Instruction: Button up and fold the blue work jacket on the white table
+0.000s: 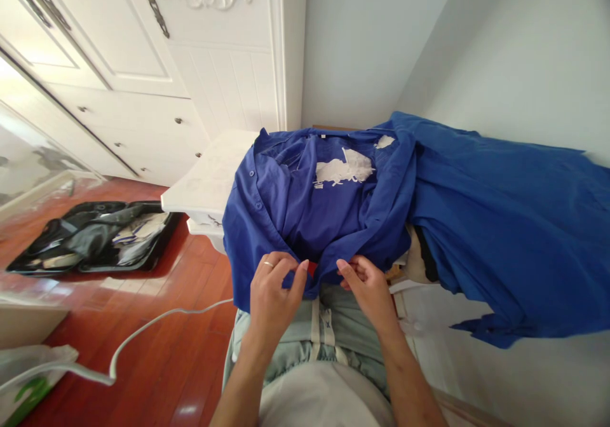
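A blue button-up shirt [324,214] is spread in front of me over a white surface, its near edge hanging towards my lap. Two buttons show along its left front edge. Ragged white patches [344,168] mark the cloth near its collar. My left hand [280,287], with a ring on one finger, pinches the near edge of the shirt. A short way to the right, my right hand [366,282] has thumb and fingers closed on the same edge. A small bit of red shows between the hands. The fingertips are partly hidden by the cloth.
More blue cloth [515,230] drapes down on the right by the wall. At left is a white table edge [210,173], with a white cabinet [143,46] behind. An open suitcase [100,236] of clothes lies on the red wooden floor [185,344], crossed by a white cord [143,330].
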Available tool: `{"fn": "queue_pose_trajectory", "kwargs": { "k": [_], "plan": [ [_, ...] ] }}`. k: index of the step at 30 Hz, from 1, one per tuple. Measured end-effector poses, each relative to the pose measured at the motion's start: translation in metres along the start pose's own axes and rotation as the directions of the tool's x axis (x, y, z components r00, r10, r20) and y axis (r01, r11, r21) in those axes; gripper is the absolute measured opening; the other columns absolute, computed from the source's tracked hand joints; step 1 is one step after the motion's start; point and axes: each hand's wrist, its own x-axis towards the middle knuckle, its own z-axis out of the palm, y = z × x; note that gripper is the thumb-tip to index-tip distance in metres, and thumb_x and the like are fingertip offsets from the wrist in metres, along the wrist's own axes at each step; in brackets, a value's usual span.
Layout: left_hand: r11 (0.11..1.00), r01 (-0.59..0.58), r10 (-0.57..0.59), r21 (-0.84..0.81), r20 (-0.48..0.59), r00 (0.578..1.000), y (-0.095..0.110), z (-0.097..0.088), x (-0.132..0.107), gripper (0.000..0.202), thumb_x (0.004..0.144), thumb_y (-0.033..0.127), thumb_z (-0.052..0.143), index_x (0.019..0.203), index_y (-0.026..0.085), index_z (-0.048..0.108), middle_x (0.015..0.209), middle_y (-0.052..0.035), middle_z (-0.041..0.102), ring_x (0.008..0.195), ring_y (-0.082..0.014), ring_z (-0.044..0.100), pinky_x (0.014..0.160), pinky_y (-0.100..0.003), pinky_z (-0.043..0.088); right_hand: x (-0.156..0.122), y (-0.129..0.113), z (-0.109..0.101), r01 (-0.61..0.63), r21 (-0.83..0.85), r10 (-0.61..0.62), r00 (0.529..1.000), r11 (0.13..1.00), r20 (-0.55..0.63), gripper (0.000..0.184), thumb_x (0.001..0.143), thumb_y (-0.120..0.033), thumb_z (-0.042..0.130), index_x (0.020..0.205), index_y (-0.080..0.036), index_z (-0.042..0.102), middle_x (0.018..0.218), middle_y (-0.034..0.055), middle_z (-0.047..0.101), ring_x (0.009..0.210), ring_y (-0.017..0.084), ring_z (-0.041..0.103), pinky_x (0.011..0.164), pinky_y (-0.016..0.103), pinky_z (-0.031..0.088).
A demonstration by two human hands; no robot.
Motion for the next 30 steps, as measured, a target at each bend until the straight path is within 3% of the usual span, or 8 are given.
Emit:
{"fn": "queue_pose_trajectory", "kwargs": {
  "k": [2, 6, 11, 14, 17, 19, 24, 30],
  "plan": [
    [0.99, 0.126, -0.129, 0.071, 0.043, 0.991, -0.008, 0.002, 0.0, 0.011, 0.092, 0.03, 0.062, 0.097, 0.02, 0.065, 0.102, -0.0057, 0.064, 0.089, -0.019, 0.063, 0.079, -0.033, 0.05, 0.0, 0.0, 0.003, 0.012, -0.041, -0.013, 1.0, 0.999, -0.011, 0.078, 0.073, -0.08, 0.06, 0.094, -0.005, 0.062, 0.085, 0.0095, 0.062, 0.063, 0.006, 0.057, 0.056, 0.012, 0.049],
    [0.923, 0.307, -0.323, 0.233, 0.034, 0.946, -0.018, 0.005, 0.001, 0.038, 0.091, 0.038, 0.062, 0.123, 0.018, 0.058, 0.113, -0.0087, 0.062, 0.076, -0.0182, 0.064, 0.07, -0.036, 0.053, -0.001, 0.004, 0.006, 0.113, -0.1, -0.116, 0.993, 0.989, -0.018, 0.071, 0.081, -0.076, 0.056, 0.073, -0.006, 0.055, 0.072, 0.0062, 0.056, 0.064, 0.005, 0.057, 0.06, 0.009, 0.048],
    [0.884, 0.371, -0.354, 0.283, -0.112, 0.928, -0.022, 0.005, 0.004, 0.062, 0.087, 0.044, 0.063, 0.139, 0.014, 0.046, 0.107, -0.0107, 0.062, 0.072, -0.0211, 0.063, 0.065, -0.037, 0.053, -0.004, 0.01, 0.003, 0.28, -0.06, -0.283, 0.958, 0.958, -0.052, 0.054, 0.09, -0.06, 0.059, 0.088, -0.006, 0.063, 0.087, 0.0062, 0.059, 0.077, 0.004, 0.059, 0.072, 0.009, 0.053],
    [0.888, 0.379, -0.345, 0.259, -0.169, 0.923, -0.023, 0.005, 0.005, 0.073, 0.085, 0.046, 0.065, 0.146, 0.014, 0.039, 0.119, -0.0157, 0.057, 0.075, -0.0219, 0.064, 0.062, -0.037, 0.053, -0.006, 0.011, 0.002, 0.362, -0.037, -0.363, 0.925, 0.932, -0.108, 0.044, 0.091, -0.051, 0.062, 0.097, -0.008, 0.066, 0.097, 0.0071, 0.059, 0.081, 0.004, 0.059, 0.077, 0.011, 0.056],
    [0.899, 0.363, -0.319, 0.245, -0.201, 0.926, -0.025, 0.007, 0.005, 0.073, 0.084, 0.046, 0.066, 0.146, 0.016, 0.041, 0.138, -0.021, 0.045, 0.076, -0.0207, 0.066, 0.063, -0.038, 0.054, -0.009, 0.008, 0.002, 0.41, 0.001, -0.407, 0.904, 0.912, -0.132, 0.038, 0.092, -0.046, 0.063, 0.097, -0.008, 0.066, 0.097, 0.0072, 0.058, 0.082, 0.005, 0.059, 0.078, 0.013, 0.057],
    [0.909, 0.336, -0.298, 0.248, -0.179, 0.938, -0.028, 0.008, 0.004, 0.064, 0.086, 0.044, 0.066, 0.142, 0.017, 0.047, 0.141, -0.0202, 0.046, 0.075, -0.0202, 0.066, 0.064, -0.038, 0.054, -0.013, 0.004, 0.004, 0.425, 0.037, -0.417, 0.899, 0.904, -0.135, 0.036, 0.093, -0.044, 0.062, 0.097, -0.008, 0.066, 0.098, 0.0072, 0.058, 0.082, 0.005, 0.059, 0.078, 0.014, 0.058],
    [0.926, 0.316, -0.302, 0.204, -0.099, 0.948, -0.039, 0.011, 0.003, 0.045, 0.091, 0.032, 0.061, 0.133, 0.016, 0.055, 0.108, -0.0099, 0.068, 0.072, -0.0192, 0.065, 0.069, -0.035, 0.052, -0.018, -0.007, 0.011, 0.448, 0.112, -0.439, 0.893, 0.887, -0.102, 0.031, 0.093, -0.04, 0.062, 0.102, -0.01, 0.068, 0.102, 0.0064, 0.058, 0.085, 0.005, 0.061, 0.078, 0.013, 0.06],
    [0.895, 0.378, -0.342, 0.238, -0.18, 0.922, -0.036, 0.011, 0.006, 0.054, 0.087, 0.043, 0.067, 0.131, 0.014, 0.057, 0.107, -0.0111, 0.062, 0.08, -0.0222, 0.065, 0.07, -0.037, 0.053, -0.016, -0.009, 0.016, 0.414, 0.162, -0.407, 0.91, 0.896, -0.075, 0.037, 0.092, -0.044, 0.063, 0.106, -0.009, 0.068, 0.103, 0.0072, 0.061, 0.078, 0.007, 0.064, 0.074, 0.014, 0.06]
  ]
}}
